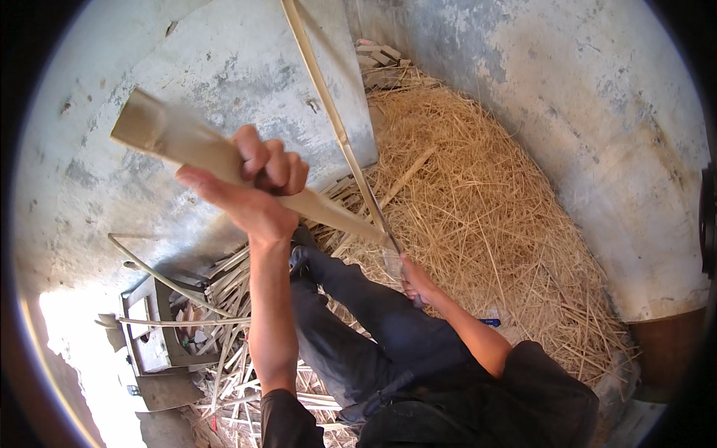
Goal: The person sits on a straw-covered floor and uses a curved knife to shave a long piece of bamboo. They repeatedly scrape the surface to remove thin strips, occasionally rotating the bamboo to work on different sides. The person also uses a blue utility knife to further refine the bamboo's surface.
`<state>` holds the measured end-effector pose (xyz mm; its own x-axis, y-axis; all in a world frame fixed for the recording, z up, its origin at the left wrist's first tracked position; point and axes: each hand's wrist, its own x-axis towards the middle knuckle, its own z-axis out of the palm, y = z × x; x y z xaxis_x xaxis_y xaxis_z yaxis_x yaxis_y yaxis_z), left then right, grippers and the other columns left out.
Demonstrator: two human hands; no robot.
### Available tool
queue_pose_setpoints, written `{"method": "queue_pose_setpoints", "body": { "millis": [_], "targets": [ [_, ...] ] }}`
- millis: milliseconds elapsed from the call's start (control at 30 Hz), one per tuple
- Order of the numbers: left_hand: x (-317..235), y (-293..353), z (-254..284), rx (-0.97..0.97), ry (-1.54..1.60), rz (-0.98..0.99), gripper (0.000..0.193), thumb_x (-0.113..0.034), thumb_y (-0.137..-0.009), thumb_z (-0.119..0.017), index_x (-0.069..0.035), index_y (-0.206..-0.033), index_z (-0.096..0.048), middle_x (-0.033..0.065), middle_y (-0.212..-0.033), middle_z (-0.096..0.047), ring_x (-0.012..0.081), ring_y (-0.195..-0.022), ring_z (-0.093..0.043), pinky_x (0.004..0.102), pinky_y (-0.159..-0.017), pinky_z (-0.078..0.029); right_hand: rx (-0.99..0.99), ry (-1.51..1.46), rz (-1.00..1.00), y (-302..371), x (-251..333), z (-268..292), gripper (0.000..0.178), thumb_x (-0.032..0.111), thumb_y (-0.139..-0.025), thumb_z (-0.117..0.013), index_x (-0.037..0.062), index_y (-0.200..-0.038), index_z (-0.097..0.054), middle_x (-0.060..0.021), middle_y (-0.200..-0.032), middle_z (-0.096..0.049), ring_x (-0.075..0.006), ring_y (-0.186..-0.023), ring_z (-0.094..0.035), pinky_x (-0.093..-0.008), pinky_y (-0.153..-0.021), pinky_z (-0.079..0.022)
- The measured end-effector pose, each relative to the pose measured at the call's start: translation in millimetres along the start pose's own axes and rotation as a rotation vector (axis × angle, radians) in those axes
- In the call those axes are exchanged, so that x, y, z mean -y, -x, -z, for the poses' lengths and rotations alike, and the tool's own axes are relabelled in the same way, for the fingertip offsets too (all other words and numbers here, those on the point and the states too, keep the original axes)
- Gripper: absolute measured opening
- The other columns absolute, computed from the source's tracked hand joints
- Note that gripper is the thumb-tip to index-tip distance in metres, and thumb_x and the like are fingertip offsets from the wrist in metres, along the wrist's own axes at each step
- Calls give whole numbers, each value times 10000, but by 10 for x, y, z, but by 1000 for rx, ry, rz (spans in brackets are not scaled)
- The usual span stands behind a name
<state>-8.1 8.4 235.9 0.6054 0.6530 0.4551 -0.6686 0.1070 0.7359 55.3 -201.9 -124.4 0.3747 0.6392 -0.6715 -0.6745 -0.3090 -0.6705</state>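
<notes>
My left hand point(258, 183) is closed round a wide, pale half-round piece of bamboo point(328, 209), raised at the left and slanting down toward my right hand. Its upper end is smeared by motion. Low by my right thigh, my right hand point(420, 282) grips a knife point(377, 205) with a long, narrow dark blade. That blade meets the lower end of the bamboo piece; how deep it sits there I cannot tell. A long thin bamboo strip point(317, 78) runs from the blade up past the top of the view.
Straw-like shavings point(478, 179) are heaped ahead and to the right, against a stained wall point(582, 97). Split sticks point(231, 284) lie left of my legs, beside a boxy frame point(153, 321) with long canes across it. A blue object point(490, 322) rests near my right forearm.
</notes>
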Motion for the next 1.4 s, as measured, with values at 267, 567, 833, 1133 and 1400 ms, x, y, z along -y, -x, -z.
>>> {"method": "queue_pose_setpoints", "body": {
  "millis": [267, 567, 833, 1133, 1400],
  "targets": [
    [-267, 284, 445, 19, 100, -165, 744, -941, -884, -330, -211, -745, -285, -72, -501, -205, 60, -390, -162, 291, -326, -157, -95, 278, 128, 399, -49, -146, 536, 493, -1051, -581, 120, -687, -453, 12, -517, -419, -106, -376, -360, -344, -379, -297],
    [-1581, 510, 721, 154, 11, -420, 614, -740, -1038, -278, -212, -766, -433, -96, -546, -332, 8, -412, -277, 246, -324, -280, -159, 524, 479, 564, 225, -398, 295, 244, -904, -697, -34, -1002, -709, -218, -830, -713, -307, -814, -705, -424, -790, -535],
    [-2959, 776, 968, -708, -809, -900, 672, -729, -1047, -217, -145, -743, -353, -25, -632, -281, 104, -499, -240, 300, -579, -301, -483, 404, 238, -217, -406, 1224, 176, 190, -902, -713, 24, -895, -654, -34, -563, -520, -176, -422, -483, -354, -433, -402],
    [-3170, 883, 1942, -746, -512, -851, 454, -416, -1067, -423, -178, -705, -289, -46, -621, -236, 82, -508, -210, 268, -496, -242, -245, -269, 505, 780, 642, 634, 561, 560, -1004, -639, 36, -1206, -635, 68, -528, -337, -58, -392, -307, -250, -408, -305],
    [-3261, 1193, 3509, -368, 69, -605, 410, -215, -989, -530, -184, -679, -263, -61, -594, -230, 66, -480, -196, 266, -453, -192, -73, -565, 855, 1084, 1318, 388, 320, 467, -1060, -596, 149, -1051, -633, 77, -481, -292, -55, -369, -265, -249, -414, -289]
  ]
}}
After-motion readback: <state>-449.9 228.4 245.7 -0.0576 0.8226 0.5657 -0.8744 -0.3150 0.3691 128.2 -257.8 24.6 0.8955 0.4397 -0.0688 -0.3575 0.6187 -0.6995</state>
